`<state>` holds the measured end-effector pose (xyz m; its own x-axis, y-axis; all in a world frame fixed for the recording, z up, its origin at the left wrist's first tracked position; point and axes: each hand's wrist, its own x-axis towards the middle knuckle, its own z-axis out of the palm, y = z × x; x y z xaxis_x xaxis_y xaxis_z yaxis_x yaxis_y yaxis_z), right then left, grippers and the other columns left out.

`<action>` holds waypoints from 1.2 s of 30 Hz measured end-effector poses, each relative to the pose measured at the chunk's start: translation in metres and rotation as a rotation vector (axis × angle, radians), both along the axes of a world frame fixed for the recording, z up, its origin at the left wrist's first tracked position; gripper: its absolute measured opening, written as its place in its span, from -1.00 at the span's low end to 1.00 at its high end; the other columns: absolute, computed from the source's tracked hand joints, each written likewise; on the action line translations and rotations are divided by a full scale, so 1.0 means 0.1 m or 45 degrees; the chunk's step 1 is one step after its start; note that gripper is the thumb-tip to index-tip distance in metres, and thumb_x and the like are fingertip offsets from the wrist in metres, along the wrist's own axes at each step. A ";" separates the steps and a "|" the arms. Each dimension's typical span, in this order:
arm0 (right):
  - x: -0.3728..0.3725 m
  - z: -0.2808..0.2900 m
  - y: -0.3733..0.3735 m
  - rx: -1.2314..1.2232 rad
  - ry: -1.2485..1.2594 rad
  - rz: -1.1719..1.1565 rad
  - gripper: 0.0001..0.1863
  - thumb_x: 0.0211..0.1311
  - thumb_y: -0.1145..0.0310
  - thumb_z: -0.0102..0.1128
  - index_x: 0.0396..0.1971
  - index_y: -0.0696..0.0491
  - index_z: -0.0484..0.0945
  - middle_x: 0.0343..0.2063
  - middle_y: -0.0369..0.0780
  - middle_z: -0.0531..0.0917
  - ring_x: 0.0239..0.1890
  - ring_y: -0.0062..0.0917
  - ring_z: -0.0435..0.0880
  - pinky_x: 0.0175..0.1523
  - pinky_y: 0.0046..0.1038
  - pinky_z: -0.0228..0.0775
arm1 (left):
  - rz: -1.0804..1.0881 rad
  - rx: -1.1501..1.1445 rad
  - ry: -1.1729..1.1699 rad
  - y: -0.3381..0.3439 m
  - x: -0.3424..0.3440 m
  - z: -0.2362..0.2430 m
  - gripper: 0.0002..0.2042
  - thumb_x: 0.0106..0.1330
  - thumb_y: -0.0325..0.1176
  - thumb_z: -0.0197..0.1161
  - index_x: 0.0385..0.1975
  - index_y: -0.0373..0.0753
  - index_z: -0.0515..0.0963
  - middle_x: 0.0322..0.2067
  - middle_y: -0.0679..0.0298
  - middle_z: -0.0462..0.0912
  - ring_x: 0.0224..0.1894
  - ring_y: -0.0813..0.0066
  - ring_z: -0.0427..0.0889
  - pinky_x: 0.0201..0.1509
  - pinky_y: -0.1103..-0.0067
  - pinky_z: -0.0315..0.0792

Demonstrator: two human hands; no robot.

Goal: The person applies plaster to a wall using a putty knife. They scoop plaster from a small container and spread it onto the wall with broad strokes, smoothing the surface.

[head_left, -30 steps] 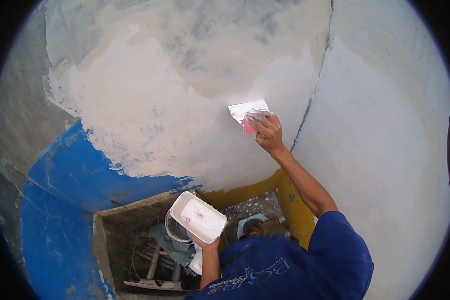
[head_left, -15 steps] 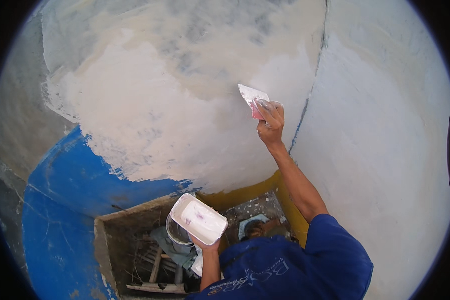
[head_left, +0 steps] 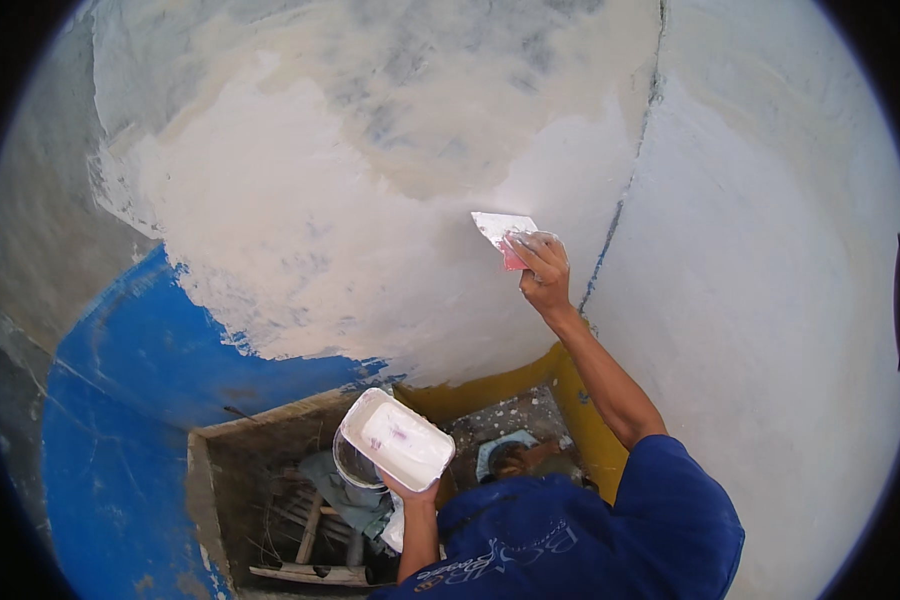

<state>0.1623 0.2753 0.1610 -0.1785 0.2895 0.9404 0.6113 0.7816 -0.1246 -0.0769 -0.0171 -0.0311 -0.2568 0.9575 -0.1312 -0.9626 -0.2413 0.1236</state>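
Note:
My right hand (head_left: pixel 542 268) grips a putty knife (head_left: pixel 505 229) with a wide blade coated in white and a pink-red handle. The blade lies against the wall (head_left: pixel 370 240), left of the corner, where a patchy layer of white putty covers it. Low in the view my left hand (head_left: pixel 413 490) holds up a white rectangular tub (head_left: pixel 430 452) by its near end, tilted a little. Some white paste with purplish smears lies inside the tub. The fingers beneath the tub are partly hidden.
Below the tub are a round bucket (head_left: pixel 358 465), a grey-green cloth (head_left: pixel 368 512) and wooden sticks (head_left: pixel 310 530) in a concrete-walled trough (head_left: pixel 202 490). Blue paint (head_left: pixel 120 400) covers the lower left wall. A yellow band (head_left: pixel 598 440) runs along the bottom corner. A second whitish wall (head_left: pixel 750 300) stands at right.
My right hand has moved the putty knife down the wall, and the blade has turned flatter. My left hand and the tub stay about where they were.

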 end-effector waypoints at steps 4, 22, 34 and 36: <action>-0.16 0.32 0.10 0.041 0.493 -0.114 -0.37 -0.23 0.78 0.06 -0.02 0.07 0.66 -0.09 -0.16 0.64 -0.04 -0.20 0.55 0.03 -0.25 0.42 | 0.036 0.000 0.027 -0.04 -0.03 -0.01 -0.29 0.30 0.26 0.04 0.35 -0.05 0.30 0.27 -0.05 0.39 0.27 -0.15 0.39 0.31 -0.26 0.10; -0.08 0.88 0.32 0.281 0.473 -0.232 -0.39 -0.23 0.80 0.15 -0.06 0.03 0.69 -0.17 -0.21 0.68 -0.09 -0.26 0.59 0.03 -0.29 0.43 | 0.020 -0.011 -0.057 -0.07 0.00 0.02 -0.29 0.31 0.28 0.00 0.37 -0.03 0.27 0.28 -0.05 0.38 0.26 -0.19 0.40 0.31 -0.27 0.10; 0.24 0.76 0.12 0.213 0.452 -0.146 -0.38 -0.26 0.78 0.08 -0.10 0.00 0.71 -0.19 -0.26 0.70 -0.10 -0.29 0.58 -0.01 -0.30 0.44 | 0.057 -0.023 0.027 -0.10 -0.02 -0.03 -0.28 0.29 0.27 0.03 0.36 -0.03 0.28 0.29 -0.04 0.37 0.29 -0.17 0.38 0.32 -0.27 0.08; 0.29 0.99 0.22 0.293 0.370 -0.252 -0.41 -0.24 0.80 0.10 -0.11 0.06 0.72 -0.18 -0.18 0.70 -0.11 -0.23 0.59 0.00 -0.28 0.45 | 0.024 -0.004 -0.044 -0.08 0.00 0.03 -0.28 0.29 0.26 0.04 0.36 -0.03 0.28 0.30 -0.04 0.36 0.29 -0.16 0.37 0.33 -0.26 0.06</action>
